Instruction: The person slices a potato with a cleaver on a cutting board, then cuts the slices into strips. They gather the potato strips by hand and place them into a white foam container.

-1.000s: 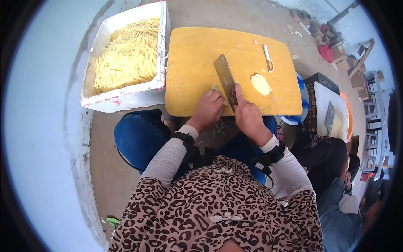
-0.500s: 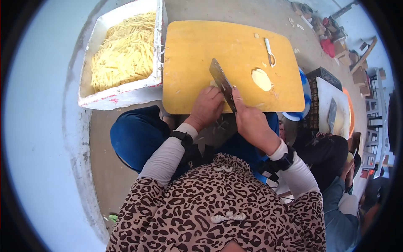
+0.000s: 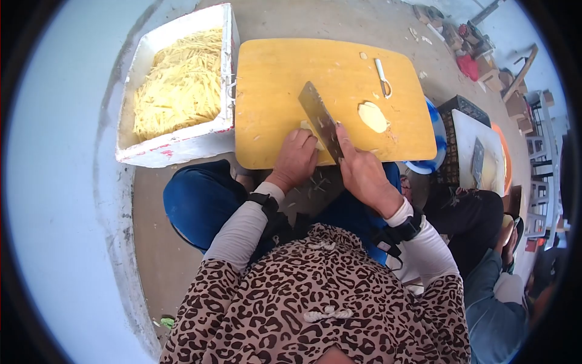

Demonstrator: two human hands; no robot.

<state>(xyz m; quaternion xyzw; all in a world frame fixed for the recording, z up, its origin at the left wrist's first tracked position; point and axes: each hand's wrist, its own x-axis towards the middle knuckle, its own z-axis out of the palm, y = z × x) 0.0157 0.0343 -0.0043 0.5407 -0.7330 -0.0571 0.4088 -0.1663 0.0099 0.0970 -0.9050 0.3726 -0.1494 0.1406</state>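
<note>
My right hand (image 3: 365, 177) grips a cleaver (image 3: 319, 115) by its handle end, index finger laid along the blade. The blade stands on edge over the yellow cutting board (image 3: 273, 79), near its front side. Just left of the blade, my left hand (image 3: 295, 159) has its fingers curled down over pale potato slices (image 3: 305, 125), mostly hidden beneath them. Further right on the board lie some loose potato slices (image 3: 373, 117). Behind those is a white-handled peeler (image 3: 381, 74).
A white foam box (image 3: 176, 150) full of potato strips (image 3: 182, 85) stands against the board's left side. At right are a black crate (image 3: 450, 148), a white board (image 3: 470, 136) with another cleaver (image 3: 478, 161), and a seated co-worker (image 3: 494, 297). Boxes and stools stand beyond.
The view has shifted slightly. My left fingers sit a little farther back from the blade, and more of the potato slices shows between them. The cleaver remains in my right hand.
</note>
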